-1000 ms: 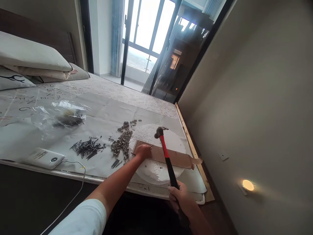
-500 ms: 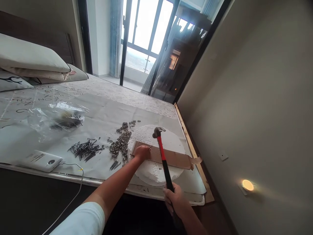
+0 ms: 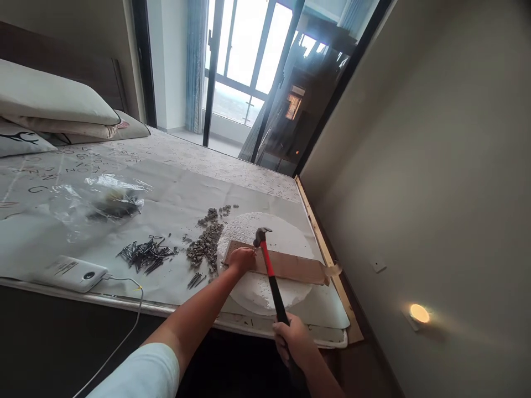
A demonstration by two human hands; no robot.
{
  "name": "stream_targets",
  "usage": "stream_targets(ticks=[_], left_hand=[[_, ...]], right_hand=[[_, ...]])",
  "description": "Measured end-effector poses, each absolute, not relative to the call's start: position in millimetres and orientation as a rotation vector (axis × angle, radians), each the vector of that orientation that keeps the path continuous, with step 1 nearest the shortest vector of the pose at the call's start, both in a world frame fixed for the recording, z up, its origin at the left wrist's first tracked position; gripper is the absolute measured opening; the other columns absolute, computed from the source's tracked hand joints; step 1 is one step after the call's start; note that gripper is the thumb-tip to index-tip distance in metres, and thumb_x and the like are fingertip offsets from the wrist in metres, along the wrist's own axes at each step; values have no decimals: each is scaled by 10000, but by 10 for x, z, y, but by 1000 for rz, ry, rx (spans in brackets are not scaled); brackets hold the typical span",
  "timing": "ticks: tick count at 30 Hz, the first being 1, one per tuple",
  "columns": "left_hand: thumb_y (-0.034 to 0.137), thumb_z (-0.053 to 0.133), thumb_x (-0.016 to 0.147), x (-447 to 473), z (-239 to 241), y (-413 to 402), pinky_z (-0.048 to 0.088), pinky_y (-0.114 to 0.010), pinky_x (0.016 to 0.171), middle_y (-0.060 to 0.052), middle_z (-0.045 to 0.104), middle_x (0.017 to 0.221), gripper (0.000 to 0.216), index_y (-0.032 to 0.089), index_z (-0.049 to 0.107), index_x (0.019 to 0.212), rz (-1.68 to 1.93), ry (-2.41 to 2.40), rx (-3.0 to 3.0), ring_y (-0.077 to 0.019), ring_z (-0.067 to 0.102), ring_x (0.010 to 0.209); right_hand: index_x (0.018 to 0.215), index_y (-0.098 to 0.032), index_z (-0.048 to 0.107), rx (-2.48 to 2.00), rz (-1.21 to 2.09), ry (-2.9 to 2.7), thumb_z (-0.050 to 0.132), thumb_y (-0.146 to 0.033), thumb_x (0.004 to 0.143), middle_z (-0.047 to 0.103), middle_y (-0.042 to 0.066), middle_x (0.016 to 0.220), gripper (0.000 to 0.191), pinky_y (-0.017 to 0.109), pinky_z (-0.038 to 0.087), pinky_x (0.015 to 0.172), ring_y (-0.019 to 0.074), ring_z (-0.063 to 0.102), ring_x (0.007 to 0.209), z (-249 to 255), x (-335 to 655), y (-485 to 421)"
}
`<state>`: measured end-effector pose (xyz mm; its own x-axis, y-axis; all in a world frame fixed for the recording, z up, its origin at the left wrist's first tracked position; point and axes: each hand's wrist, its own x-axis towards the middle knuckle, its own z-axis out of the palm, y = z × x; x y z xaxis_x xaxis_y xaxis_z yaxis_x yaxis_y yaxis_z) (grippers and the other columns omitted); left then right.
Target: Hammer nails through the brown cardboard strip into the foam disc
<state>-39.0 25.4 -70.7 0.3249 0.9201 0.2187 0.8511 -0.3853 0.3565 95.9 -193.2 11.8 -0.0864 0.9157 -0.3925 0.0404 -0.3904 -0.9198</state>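
My right hand is wrapped round the black grip of a claw hammer with a red neck. The hammer's head is at the fingertips of my left hand; I cannot tell whether they touch. Those fingers are pinched over a brown board, apparently on a small nail mostly hidden by the hand. Under the board lies a round white foam slab. Left of the slab are grey stone bits, a few nails and a bigger nail pile.
A grey sheet covers part of the bed. On it lie a clear plastic bag with dark contents and a white power bank with a cable. A wooden strip runs along the wall side. Folded bedding lies far left.
The hammer has swung down and left, its head now right beside my left fingertips. My right hand has shifted slightly left; my left hand stays on the board.
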Motion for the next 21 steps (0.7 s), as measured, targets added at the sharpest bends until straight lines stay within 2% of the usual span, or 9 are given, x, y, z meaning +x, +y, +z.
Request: stream_targets(ticks=[5, 21], left_hand=[[245, 415, 851, -377, -734, 270, 468, -321, 734, -99, 694, 816, 323, 148, 705, 746, 615, 1644, 2404, -211, 634, 802], [260, 411, 853, -377, -731, 280, 452, -302, 703, -92, 692, 820, 333, 150, 699, 728, 566, 1681, 2421, -205, 626, 793]], right_hand=[[714, -224, 359, -1433, 1515, -1051, 505, -368, 699, 318, -144, 402, 206, 164, 221, 233, 37, 245, 249, 107, 985, -1934], [676, -231, 327, -1524, 1544, -1026, 495, -337, 638, 305, -140, 364, 203, 170, 230, 223, 45, 253, 238, 76, 983, -1855]])
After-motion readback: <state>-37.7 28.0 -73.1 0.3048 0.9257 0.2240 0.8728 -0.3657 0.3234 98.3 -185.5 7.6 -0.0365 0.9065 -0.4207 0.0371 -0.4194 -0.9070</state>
